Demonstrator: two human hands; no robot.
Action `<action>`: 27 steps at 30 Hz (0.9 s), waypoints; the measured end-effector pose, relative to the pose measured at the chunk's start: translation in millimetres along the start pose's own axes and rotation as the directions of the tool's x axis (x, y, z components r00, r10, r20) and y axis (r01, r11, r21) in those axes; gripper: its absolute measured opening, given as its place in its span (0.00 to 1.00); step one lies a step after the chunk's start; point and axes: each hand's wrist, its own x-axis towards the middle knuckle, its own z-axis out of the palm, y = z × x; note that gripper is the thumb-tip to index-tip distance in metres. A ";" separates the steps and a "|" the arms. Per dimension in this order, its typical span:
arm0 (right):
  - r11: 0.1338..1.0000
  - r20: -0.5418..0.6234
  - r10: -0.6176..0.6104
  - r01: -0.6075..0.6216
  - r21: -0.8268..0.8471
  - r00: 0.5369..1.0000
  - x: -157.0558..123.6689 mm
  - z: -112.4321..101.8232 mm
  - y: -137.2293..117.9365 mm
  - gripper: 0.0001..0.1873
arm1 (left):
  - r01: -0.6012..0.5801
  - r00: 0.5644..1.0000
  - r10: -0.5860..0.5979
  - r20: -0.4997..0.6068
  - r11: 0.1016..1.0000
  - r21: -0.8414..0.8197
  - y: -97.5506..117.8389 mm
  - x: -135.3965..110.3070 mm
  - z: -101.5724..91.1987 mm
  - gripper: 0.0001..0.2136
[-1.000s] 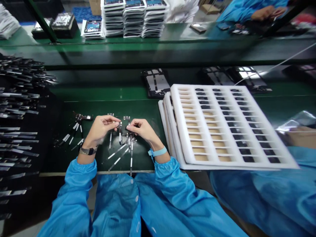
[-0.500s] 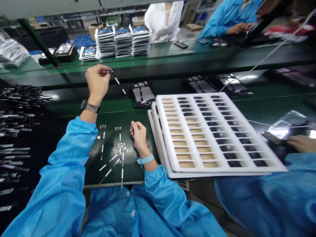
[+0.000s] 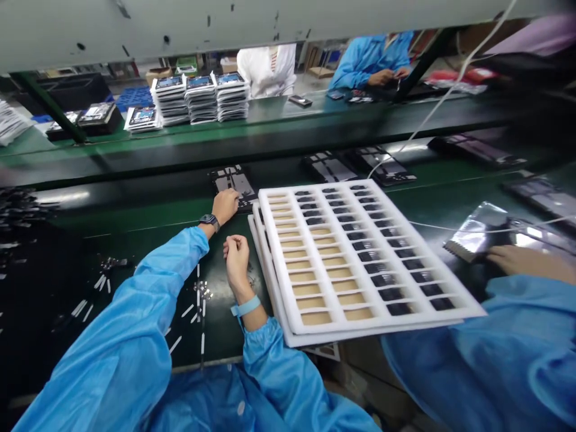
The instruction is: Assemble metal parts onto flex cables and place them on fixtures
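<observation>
My left hand [image 3: 226,207] reaches forward with its fingers bent over the near left edge of a black tablet shell [image 3: 234,182] with a grey panel. The shell lies flat on the green bench, and its lower left edge is hidden by the fingers. Close by, my right hand [image 3: 236,258] hovers over the bench with fingers curled together; anything pinched there is too small to make out. In front of me lie small flex cables [image 3: 202,294] with white strips. More cables [image 3: 105,264] lie left of my left sleeve.
White foam trays [image 3: 294,312] are stacked on the right, the top one partly filled with black parts. More tablet shells [image 3: 330,167] lie farther back. A co-worker's hand [image 3: 531,262] is at the right. A white cord [image 3: 443,102] hangs across. Stacked boards [image 3: 231,99] stand behind.
My left hand has come down and right from the air to the tablet shell; the flex cable it pinched no longer shows in it. My right hand stays curled. The view has shifted right.
</observation>
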 end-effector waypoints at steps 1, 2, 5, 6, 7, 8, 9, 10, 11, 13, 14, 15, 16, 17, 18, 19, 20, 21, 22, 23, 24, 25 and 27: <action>1.000 -0.005 0.023 -0.023 0.015 1.000 0.0 1.1 0.4 0.08 | -0.007 1.000 0.007 0.015 1.000 -0.006 -2.7 -3.4 -3.3 0.08; 0.999 -0.003 0.041 -0.041 0.022 0.999 -0.2 1.8 0.6 0.07 | -0.011 1.000 0.012 0.022 1.000 -0.016 -5.7 -6.0 -9.4 0.08; 0.999 0.048 0.033 -0.032 -0.014 0.998 -2.3 0.1 0.2 0.07 | 0.004 0.999 -0.008 -0.046 0.996 -0.090 -18.5 -15.6 -41.7 0.07; 0.999 0.075 0.021 -0.019 -0.030 0.997 -3.5 -1.4 -0.2 0.08 | 0.022 0.995 -0.034 -0.091 0.990 -0.137 -24.1 -21.9 -55.8 0.07; 0.999 0.105 0.011 -0.007 -0.042 0.994 -4.9 -3.0 -0.7 0.09 | 0.045 0.989 -0.071 -0.132 0.981 -0.191 -30.2 -30.9 -70.9 0.07; 0.999 0.137 0.006 0.001 -0.048 0.990 -6.3 -4.6 -1.3 0.10 | 0.070 0.981 -0.111 -0.159 0.967 -0.245 -36.4 -42.9 -86.3 0.07; 0.999 0.168 0.002 0.006 -0.051 0.986 -7.9 -6.0 -1.8 0.11 | 0.098 0.975 -0.150 -0.164 0.952 -0.292 -42.5 -58.1 -101.3 0.06; 0.999 0.194 0.002 0.009 -0.053 0.981 -9.4 -7.1 -2.3 0.11 | 0.125 0.972 -0.182 -0.150 0.937 -0.327 -48.2 -76.2 -115.5 0.05; 0.998 0.213 0.006 0.006 -0.058 0.977 -11.1 -7.8 -2.6 0.12 | 0.152 0.972 -0.204 -0.118 0.925 -0.348 -53.3 -97.0 -127.9 0.05; 0.997 0.235 0.031 -0.014 -0.073 0.972 -14.3 -8.5 -2.9 0.12 | 0.214 0.971 -0.239 -0.027 0.910 -0.356 -62.6 -143.0 -146.0 0.05; 0.996 0.244 0.048 -0.029 -0.080 0.969 -15.9 -8.4 -2.8 0.11 | 0.250 0.965 -0.261 0.015 0.906 -0.342 -67.2 -166.3 -151.0 0.05; 0.995 0.254 0.066 -0.045 -0.085 0.965 -17.4 -8.2 -2.5 0.11 | 0.285 0.957 -0.285 0.048 0.905 -0.316 -72.1 -188.3 -153.3 0.06; 0.994 0.267 0.080 -0.058 -0.088 0.960 -18.7 -7.8 -2.0 0.11 | 0.315 0.949 -0.309 0.067 0.907 -0.281 -77.3 -208.1 -153.2 0.06; 0.994 0.281 0.089 -0.067 -0.089 0.956 -19.8 -7.3 -1.5 0.10 | 0.339 0.941 -0.331 0.071 0.911 -0.236 -82.8 -225.0 -151.0 0.07; 0.993 0.296 0.094 -0.071 -0.090 0.950 -20.7 -6.8 -1.0 0.09 | 0.354 0.935 -0.348 0.064 0.917 -0.183 -88.4 -238.5 -147.3 0.08; 0.993 0.310 0.096 -0.071 -0.092 0.946 -21.3 -6.3 -0.6 0.08 | 0.361 0.933 -0.357 0.055 0.924 -0.129 -93.7 -248.4 -142.6 0.11; 0.993 0.321 0.094 -0.067 -0.095 0.942 -21.6 -5.9 -0.6 0.07 | 0.361 0.932 -0.358 0.047 0.929 -0.081 -98.5 -254.7 -137.2 0.13; 0.993 0.330 0.091 -0.061 -0.100 0.940 -21.7 -5.7 -0.9 0.07 | 0.357 0.934 -0.356 0.040 0.933 -0.044 -102.6 -257.8 -131.6 0.15; 0.993 0.334 0.087 -0.053 -0.109 0.939 -21.8 -5.7 -1.6 0.08 | 0.351 0.936 -0.350 0.035 0.936 -0.019 -105.9 -258.2 -126.1 0.16; 0.992 0.337 0.082 -0.043 -0.121 0.938 -21.7 -5.8 -2.8 0.08 | 0.344 0.939 -0.343 0.036 0.939 -0.007 -108.4 -256.4 -121.1 0.17; 0.990 0.339 0.077 -0.032 -0.136 0.938 -21.6 -6.0 -4.4 0.09 | 0.335 0.942 -0.334 0.038 0.942 -0.005 -110.3 -253.3 -116.6 0.16; 0.988 0.341 0.070 -0.019 -0.151 0.938 -21.6 -6.2 -6.3 0.10 | 0.324 0.945 -0.324 0.042 0.946 -0.010 -111.7 -249.5 -112.8 0.14; 0.986 0.358 0.059 0.002 -0.169 0.932 -21.7 -6.6 -10.6 0.12 | 0.298 0.954 -0.297 0.049 0.954 -0.029 -114.1 -241.9 -108.0 0.08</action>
